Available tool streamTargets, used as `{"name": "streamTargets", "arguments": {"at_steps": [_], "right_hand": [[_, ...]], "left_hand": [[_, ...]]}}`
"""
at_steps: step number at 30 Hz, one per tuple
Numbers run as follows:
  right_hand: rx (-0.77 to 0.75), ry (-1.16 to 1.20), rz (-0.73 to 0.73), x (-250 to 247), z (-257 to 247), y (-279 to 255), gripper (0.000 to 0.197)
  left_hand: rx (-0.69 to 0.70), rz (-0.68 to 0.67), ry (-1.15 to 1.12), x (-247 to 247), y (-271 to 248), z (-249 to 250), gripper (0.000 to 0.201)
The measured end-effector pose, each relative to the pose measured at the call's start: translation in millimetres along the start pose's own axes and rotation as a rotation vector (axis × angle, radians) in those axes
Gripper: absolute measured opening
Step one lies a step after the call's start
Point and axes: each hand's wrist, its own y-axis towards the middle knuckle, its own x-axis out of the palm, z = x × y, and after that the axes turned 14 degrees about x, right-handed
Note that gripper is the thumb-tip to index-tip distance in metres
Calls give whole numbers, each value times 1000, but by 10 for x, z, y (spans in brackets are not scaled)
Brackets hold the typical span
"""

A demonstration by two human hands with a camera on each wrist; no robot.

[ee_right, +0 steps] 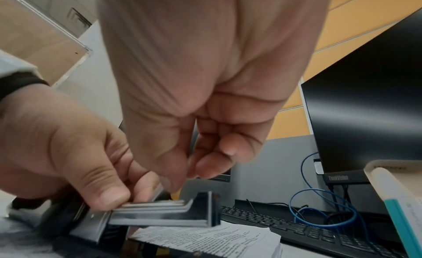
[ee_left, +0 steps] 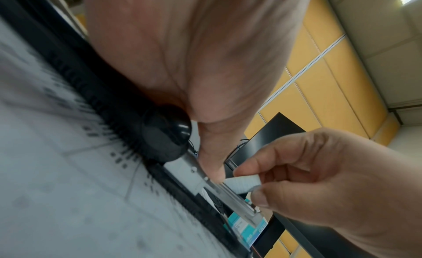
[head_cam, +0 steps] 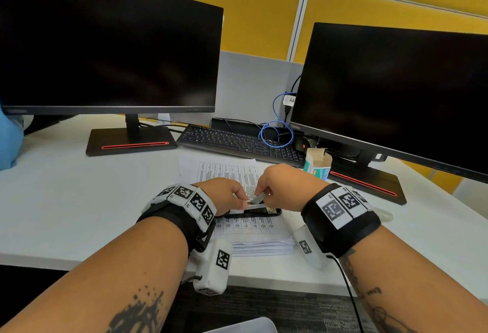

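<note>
Fingers: right hand pinches grey staple strip; left hand grips black stapler, steel rail exposed.

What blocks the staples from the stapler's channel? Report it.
Nothing visible does. The right hand pinches the staples just above the channel; the left hand holds that channel at one end, beside the strip.

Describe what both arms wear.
Forearms bare, no sleeves, dark tattoos on both. The left strap and right strap are black, topped with white blocks bearing black square codes. A white coded pod hangs under each. A thin black cable leaves the right one.
</note>
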Motion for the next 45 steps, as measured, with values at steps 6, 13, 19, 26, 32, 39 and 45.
{"name": "streamTargets", "arguments": {"at_steps": [6,13,19,26,32,39,45], "right_hand": [[-4,-11,-10,21,-49,-15,23],[30,-52,-35,10,-99,-47,24],[61,-15,-28,-7,-61,-84,19],[253,400,-135,34,-51,-18,10],[355,362,-190,-19,-62,-15,13],[365,620,-135,56,69,-60,15],[315,521,-160,22,79,-71,12]], "left_hand": [[12,-11,-25,-9,-18,-4,7],[13,67,-82,33,-46,39,13],[27,16,-73,0,-49,20,9],[28,12,-62,7,-45,3,15],[29,6,-74,-4,-46,9,13],[23,0,-75,-9,-52,18,9],[26,3,-57,-10,-62,35,7]]}}
